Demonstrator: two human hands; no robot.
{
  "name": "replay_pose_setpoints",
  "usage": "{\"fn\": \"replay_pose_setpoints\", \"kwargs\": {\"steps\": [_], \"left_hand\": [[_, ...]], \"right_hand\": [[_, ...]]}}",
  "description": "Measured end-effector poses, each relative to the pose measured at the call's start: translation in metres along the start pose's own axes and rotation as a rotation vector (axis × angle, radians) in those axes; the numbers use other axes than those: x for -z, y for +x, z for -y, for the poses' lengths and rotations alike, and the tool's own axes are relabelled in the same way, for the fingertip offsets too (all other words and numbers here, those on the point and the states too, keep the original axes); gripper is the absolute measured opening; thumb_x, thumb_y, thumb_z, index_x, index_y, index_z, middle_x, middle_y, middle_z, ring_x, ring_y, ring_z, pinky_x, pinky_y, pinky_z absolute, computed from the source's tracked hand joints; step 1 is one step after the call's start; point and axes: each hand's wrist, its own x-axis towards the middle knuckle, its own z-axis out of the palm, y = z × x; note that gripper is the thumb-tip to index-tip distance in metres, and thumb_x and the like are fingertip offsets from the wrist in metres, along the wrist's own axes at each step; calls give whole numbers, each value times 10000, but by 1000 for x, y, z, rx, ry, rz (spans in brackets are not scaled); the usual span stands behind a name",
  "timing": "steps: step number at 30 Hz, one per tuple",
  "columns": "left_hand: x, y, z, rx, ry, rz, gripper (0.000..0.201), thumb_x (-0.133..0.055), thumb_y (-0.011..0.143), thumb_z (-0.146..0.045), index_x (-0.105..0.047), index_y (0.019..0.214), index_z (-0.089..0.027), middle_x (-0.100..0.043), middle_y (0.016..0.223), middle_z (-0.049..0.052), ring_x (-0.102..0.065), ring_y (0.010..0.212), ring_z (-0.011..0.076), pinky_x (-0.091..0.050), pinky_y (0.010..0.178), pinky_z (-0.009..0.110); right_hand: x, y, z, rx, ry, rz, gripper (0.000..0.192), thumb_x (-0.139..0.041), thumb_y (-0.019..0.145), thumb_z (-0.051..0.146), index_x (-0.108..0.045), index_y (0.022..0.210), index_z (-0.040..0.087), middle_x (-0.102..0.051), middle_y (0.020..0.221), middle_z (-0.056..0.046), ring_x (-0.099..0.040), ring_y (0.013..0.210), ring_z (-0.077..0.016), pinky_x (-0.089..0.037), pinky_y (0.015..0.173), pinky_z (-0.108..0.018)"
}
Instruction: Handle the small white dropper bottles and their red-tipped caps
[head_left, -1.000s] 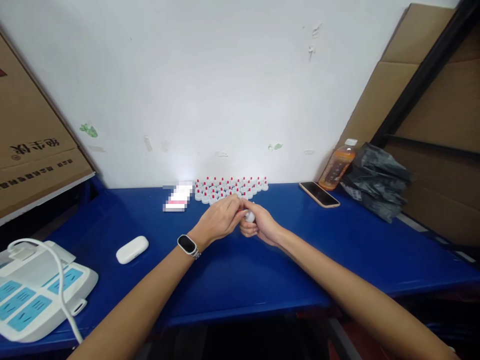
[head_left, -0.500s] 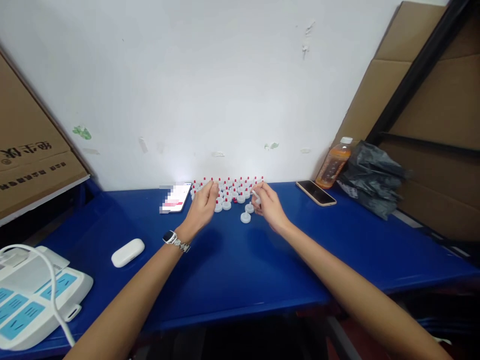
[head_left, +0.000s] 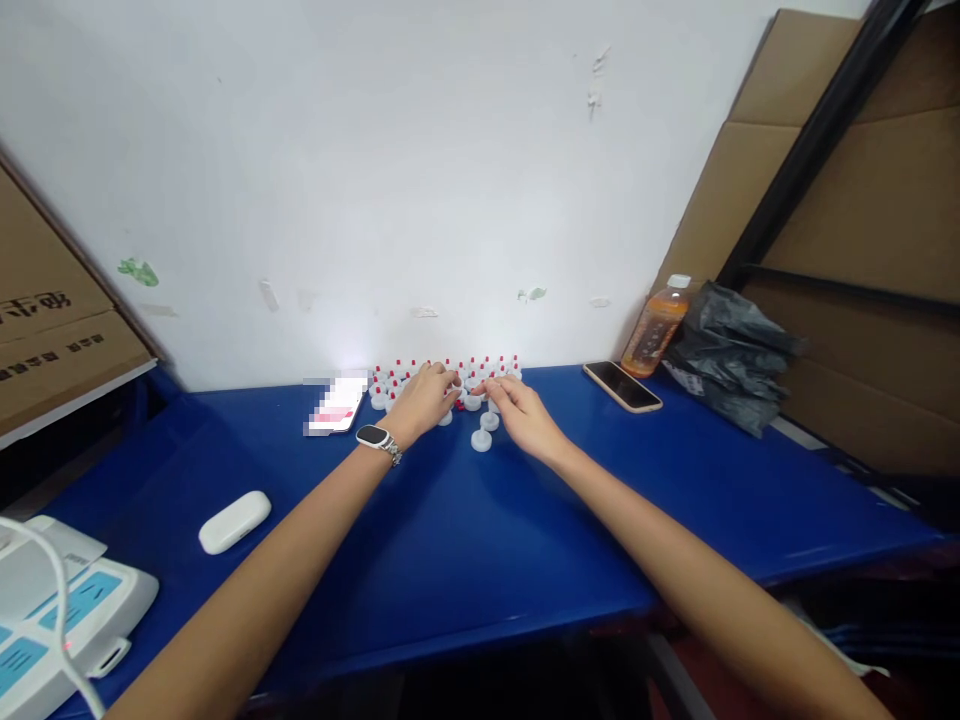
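Several small white caps with red tips (head_left: pixel 480 366) stand in a cluster on the blue table (head_left: pixel 465 540), close to the white wall. My left hand (head_left: pixel 424 397), with a watch (head_left: pixel 375 438) on its wrist, reaches into the cluster's front edge and pinches a small white cap at its fingertips. My right hand (head_left: pixel 523 412) lies palm down beside it, its fingertips almost meeting the left ones; what they hold is too small to tell. Two plain white caps (head_left: pixel 481 440) lie loose just in front of my right hand, and a tiny red piece (head_left: pixel 460 404) sits between the hands.
Left of the caps lies a lit phone (head_left: pixel 335 405); a dark phone (head_left: pixel 622 386) lies to the right. An orange drink bottle (head_left: pixel 654 328) and a black plastic bag (head_left: pixel 731 355) stand at the far right. Near left are a white earbud case (head_left: pixel 234 521) and a white device (head_left: pixel 52 625), with cardboard boxes at both sides.
My hands parted from a joint grip on a cap, moved back to the cluster, and now meet again at its front edge. Two white caps now lie loose on the table.
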Motion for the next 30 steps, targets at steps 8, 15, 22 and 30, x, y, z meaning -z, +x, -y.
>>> {"fn": "replay_pose_setpoints", "kwargs": {"steps": [8, 15, 22, 30], "left_hand": [[15, -32, -8, 17, -36, -143, 194, -457, 971, -276, -624, 950, -181, -588, 977, 80, -539, 954, 236, -455, 877, 399], [24, -66, -1, 85, -125, -96, 199, -482, 961, -329, -617, 890, -201, -599, 954, 55, -544, 938, 221, -467, 819, 369], [22, -67, -6, 84, -136, -50, 233, -479, 961, -369, -636, 890, -212, -612, 931, 53, -549, 927, 228, -463, 758, 358], [20, -69, -10, 47, -135, -25, 251, -445, 977, -354, -643, 913, -213, -616, 947, 57, -554, 937, 225, -464, 759, 356]], "right_hand": [[6, 9, -5, 39, -138, 47, 417, -437, 979, 449, -748, 922, 176, -580, 787, -38, -527, 765, -169, -388, 734, -281], [-5, 42, -7, 39, -160, 252, 276, -522, 898, 319, -730, 913, 137, -590, 649, 2, -472, 586, -122, -321, 580, -246], [-5, 61, 5, 87, -427, 376, 210, -572, 773, 122, -680, 952, 144, -604, 651, 3, -503, 593, -123, -333, 598, -241], [-7, 76, -1, 90, -592, 533, 223, -605, 693, 83, -704, 879, 156, -686, 760, -49, -577, 674, -160, -365, 619, -245]]}}
